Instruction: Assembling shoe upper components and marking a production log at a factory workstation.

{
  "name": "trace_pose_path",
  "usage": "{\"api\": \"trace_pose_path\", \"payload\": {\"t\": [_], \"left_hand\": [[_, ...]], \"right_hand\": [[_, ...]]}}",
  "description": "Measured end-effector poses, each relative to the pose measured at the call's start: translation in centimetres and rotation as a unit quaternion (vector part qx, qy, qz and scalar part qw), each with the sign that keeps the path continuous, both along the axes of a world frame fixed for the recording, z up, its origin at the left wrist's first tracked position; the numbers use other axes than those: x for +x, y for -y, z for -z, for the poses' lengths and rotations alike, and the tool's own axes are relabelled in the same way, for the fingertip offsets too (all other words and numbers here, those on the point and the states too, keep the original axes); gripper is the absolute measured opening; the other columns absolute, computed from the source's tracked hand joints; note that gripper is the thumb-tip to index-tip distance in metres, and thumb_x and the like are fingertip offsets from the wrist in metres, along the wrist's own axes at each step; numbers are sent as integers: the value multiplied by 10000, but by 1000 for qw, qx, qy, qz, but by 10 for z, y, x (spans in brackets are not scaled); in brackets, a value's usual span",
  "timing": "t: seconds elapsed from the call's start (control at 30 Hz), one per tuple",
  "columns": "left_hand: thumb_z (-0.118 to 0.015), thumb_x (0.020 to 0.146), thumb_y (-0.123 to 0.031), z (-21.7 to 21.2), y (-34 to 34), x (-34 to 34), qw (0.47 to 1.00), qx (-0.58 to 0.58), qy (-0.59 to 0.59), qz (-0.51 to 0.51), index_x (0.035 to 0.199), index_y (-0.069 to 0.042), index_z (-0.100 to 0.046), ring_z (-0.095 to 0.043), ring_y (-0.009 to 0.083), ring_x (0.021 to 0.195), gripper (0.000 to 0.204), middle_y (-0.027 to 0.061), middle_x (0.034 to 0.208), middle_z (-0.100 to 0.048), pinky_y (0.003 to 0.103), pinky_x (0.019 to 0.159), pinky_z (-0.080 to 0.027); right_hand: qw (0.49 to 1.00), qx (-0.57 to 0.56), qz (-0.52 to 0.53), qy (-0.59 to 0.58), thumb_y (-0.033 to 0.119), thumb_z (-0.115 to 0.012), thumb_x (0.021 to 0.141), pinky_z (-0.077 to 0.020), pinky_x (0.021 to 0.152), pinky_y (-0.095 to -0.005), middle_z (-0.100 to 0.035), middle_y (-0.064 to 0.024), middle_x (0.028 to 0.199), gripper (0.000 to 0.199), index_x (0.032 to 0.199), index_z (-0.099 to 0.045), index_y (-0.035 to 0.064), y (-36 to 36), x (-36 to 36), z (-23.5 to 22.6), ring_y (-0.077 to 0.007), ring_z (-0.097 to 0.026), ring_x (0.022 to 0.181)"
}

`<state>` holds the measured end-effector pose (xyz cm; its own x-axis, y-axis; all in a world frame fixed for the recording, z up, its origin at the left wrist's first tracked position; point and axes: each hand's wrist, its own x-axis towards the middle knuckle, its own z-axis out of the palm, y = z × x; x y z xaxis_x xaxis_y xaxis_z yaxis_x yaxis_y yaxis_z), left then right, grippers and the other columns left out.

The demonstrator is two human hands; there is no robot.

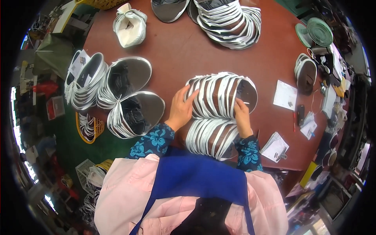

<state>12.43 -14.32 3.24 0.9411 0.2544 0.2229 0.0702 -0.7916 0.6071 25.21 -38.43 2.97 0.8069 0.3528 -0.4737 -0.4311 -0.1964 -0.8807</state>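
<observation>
My left hand [181,108] rests flat on the left end of a fanned row of dark shoe soles with white edges [223,94]. My right hand [241,116] lies on the right part of the same row, fingers curled among the soles. A second fanned row of soles [209,135] lies just below, between my forearms. Both rows sit on the reddish-brown table [188,55]. Whether the right fingers pinch a single sole is hard to tell.
More stacks of soles lie at the left [121,92] and at the far edge [231,21]. A white bundle [129,25] sits at the back left. Paper slips [285,95], a clipped pad [275,147], a red pen and a green fan [319,32] are at the right.
</observation>
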Motion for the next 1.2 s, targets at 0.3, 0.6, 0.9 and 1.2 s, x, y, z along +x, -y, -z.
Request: {"api": "trace_pose_path", "payload": {"t": [0.3, 0.6, 0.9, 1.2], "left_hand": [[-615, 851, -58, -3, 13, 8, 1000, 23, 17, 1, 1244, -112, -671, -493, 394, 1249, 400, 175, 1365, -518, 491, 1028, -412], [-729, 861, -299, -10, 39, 31, 998, 38, -33, -46, 1118, -17, -519, -443, 411, 1264, 436, 229, 1364, -478, 511, 1029, -361], [-614, 896, -119, -19, 53, 41, 998, 61, -6, -2, 1453, -130, -471, -379, 407, 1336, 576, 208, 1453, -408, 526, 1107, -292], [-611, 832, -52, -32, 58, 59, 991, 109, 1, 72, 1249, -141, -648, -384, 379, 1357, 427, 185, 1422, -453, 563, 1140, -262]], "right_hand": [[979, -106, 5, 172, 223, -516, 1032, -499, 885, -341, -719, -196, 1051, 326, 1193, -667, -16, 15, -30, 2, -257, -687, 982], [968, -141, 4, 209, 154, -569, 984, -516, 812, -340, -712, -180, 972, 259, 1176, -680, 19, 16, -34, -6, -238, -687, 877], [968, -114, 23, 221, 121, -590, 969, -530, 777, -348, -715, -176, 955, 236, 1162, -683, 23, 20, -39, -7, -249, -698, 833], [979, -107, 2, 172, 112, -588, 960, -528, 778, -363, -711, -180, 956, 210, 1121, -688, 23, 24, -37, -14, -280, -694, 832]]}}
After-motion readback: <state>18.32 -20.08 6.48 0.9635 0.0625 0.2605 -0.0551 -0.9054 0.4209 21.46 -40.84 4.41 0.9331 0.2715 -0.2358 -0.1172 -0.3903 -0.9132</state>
